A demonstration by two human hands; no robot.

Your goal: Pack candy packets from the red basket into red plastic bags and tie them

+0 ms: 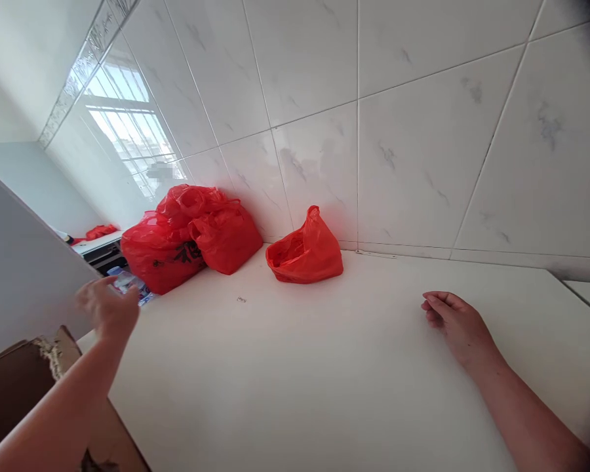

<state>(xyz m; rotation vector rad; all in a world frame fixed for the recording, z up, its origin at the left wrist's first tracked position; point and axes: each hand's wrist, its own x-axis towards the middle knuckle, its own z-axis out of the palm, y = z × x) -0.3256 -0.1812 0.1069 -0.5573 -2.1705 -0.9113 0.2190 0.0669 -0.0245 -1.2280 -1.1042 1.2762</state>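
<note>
My left hand (107, 307) reaches out over the left end of a white countertop (295, 367), fingers apart, close to a clear plastic packet with blue print (130, 285). Whether it touches the packet I cannot tell. Just behind the packet sit two large red plastic bags (189, 236) pressed together against the tiled wall. A smaller red bag (305, 252) sits apart from them to the right, its mouth open. My right hand (455, 324) rests on the countertop at the right with fingers loosely curled and nothing in it.
A white tiled wall (398, 131) backs the counter. A torn brown cardboard box (34, 387) stands at the lower left, beside a white panel (19, 275). Further back left is a dark appliance with a red item (101, 231) on it. A small speck (240, 299) lies on the counter.
</note>
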